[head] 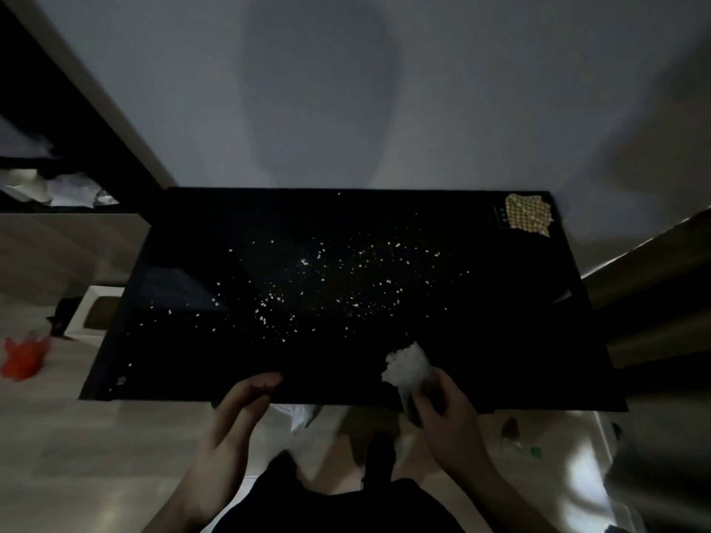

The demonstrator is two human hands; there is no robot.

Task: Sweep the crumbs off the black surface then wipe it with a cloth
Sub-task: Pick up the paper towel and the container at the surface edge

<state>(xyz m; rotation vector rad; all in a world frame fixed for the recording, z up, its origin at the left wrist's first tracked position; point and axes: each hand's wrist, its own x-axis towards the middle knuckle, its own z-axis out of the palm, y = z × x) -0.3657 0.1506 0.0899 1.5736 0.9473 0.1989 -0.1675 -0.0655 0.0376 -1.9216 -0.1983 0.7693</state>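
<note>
Far L on the floor: a red object [21, 357], blurred, can't tell what it is. Just R of it a white box [86, 313] sits on the floor, partly tucked behind the desk's L edge. Upper L, dark shelving [57, 178] w/ pale crumpled stuff on it, too dim to ID.

Black surface [500, 321] = glossy desk top, fills the mid frame, far edge against a grey wall [346, 90]. Crumbs [307, 286] scattered over it, pale specks, thickest around the centre and centre-L, thinning toward the near L corner; R third of the top mostly dark.

Left hand [234, 413] at the near edge, roughly mid-desk: fingers loosely curved, fingertips [269, 380] lying on the edge of the surface, palm turned inward. Holds nothing that I can see.

Between the hands, below the desk edge: dark clothing [346, 505] of the person, and something pale and plastic-looking [298, 411] on the floor under the edge.

Right hand [442, 411] also at the near edge, R of centre, fingers curled round a brush-like tool [408, 365] w/ a white fluffy/bristly head; the head rests over the surface just inside the edge, pointing up-L toward the crumbs. Handle mostly hidden in the grip, dark.

Far R corner of the desk: a yellowish checked cloth [529, 213], lying flat, well apart from both hands and the crumbs. R of the desk, a brown furniture edge [654, 278], dim.
</note>
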